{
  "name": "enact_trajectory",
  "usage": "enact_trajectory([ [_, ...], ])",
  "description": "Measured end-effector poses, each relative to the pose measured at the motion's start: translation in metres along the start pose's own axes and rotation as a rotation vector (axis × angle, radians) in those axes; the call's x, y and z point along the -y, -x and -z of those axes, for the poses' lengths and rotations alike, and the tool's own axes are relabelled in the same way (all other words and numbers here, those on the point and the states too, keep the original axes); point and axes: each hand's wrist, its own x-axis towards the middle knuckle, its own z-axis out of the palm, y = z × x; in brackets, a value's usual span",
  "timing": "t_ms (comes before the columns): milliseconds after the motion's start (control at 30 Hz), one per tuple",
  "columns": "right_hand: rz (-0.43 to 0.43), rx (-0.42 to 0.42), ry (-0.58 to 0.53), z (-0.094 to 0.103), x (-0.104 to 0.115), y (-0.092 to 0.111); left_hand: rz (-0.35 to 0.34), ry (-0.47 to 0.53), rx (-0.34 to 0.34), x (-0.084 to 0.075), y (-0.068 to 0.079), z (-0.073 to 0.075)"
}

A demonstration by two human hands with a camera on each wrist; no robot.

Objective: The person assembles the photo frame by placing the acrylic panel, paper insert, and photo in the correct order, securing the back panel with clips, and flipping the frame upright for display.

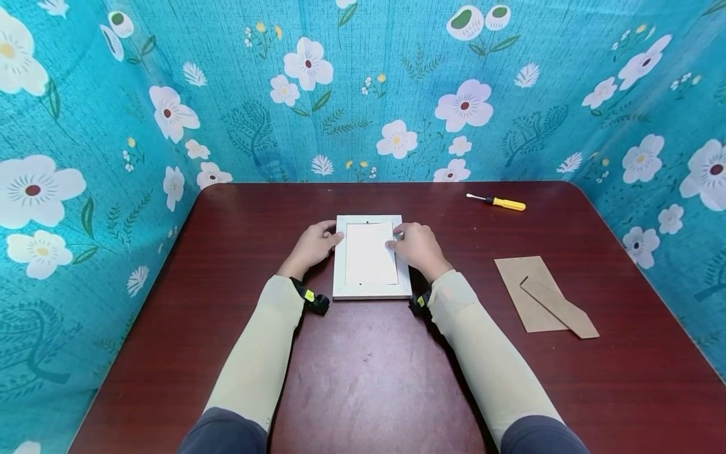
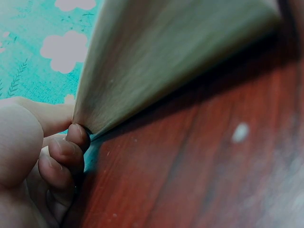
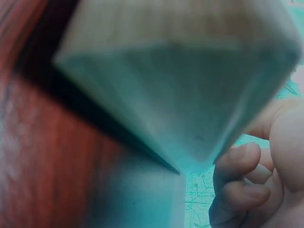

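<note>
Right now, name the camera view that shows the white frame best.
The head view: nearly the whole frame shows from above. The left wrist view has only a cropped part; the right wrist view, a blurred, cropped part.

Place: a tabletop work corner; whether in a home or a workshop cannot be told.
Backdrop: turquoise flowered cloth (image 1: pixel 351 148), hanging on the left, far and right sides.
Bench (image 1: pixel 368 378): dark reddish-brown, wood-grained, with rounded far corners.
Tool: a yellow-handled screwdriver (image 1: pixel 509 204), lying near the bench's far edge.
</note>
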Motion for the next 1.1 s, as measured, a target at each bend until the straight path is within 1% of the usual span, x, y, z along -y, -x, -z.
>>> enact_trajectory([
  [367, -0.002, 0.002, 0.004, -0.001, -0.002, 0.001, -0.001, -0.01, 0.005, 0.001, -0.001, -0.001],
  [667, 0.012, 0.01, -0.002, 0.0, -0.003, 0.0, 0.006, -0.006, -0.005, 0.002, -0.002, -0.002],
  [900, 0.044, 0.014, -0.018, 0.009, -0.007, 0.001, 0.007, 0.007, -0.011, 0.003, 0.0, -0.001],
  [1100, 0.034, 0.015, -0.03, 0.016, -0.019, 0.005, -0.003, -0.011, -0.009, 0.001, 0.0, -0.001],
])
